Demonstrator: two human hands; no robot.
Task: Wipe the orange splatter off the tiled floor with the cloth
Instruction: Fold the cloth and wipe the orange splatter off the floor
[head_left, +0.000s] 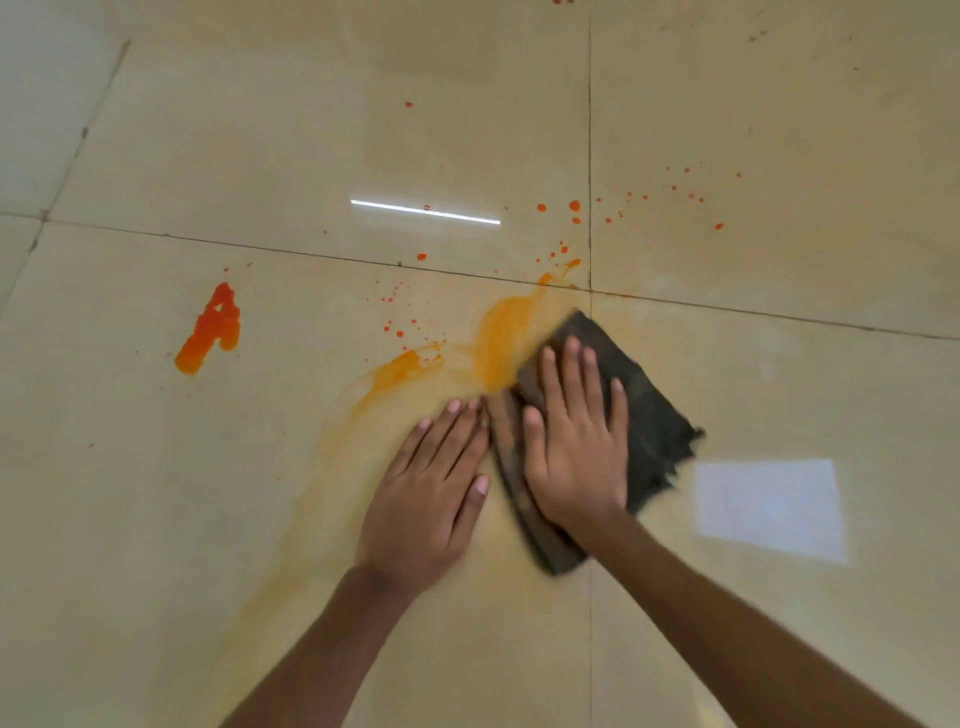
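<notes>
**Flat palms on a smeared floor**

Both forearms reach forward. The left hand (434, 483) lies open, palm down on the tiled floor (156, 519). Beside it, the right hand (576, 441) presses flat, fingers spread, on the dark cloth (649, 415). Beyond them, the orange splatter (498, 338) smears and dots the tiles.

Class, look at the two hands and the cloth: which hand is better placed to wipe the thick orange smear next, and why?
The right hand: it presses flat on the dark cloth, whose edge touches the orange smear. The left hand lies bare on the floor.
</notes>
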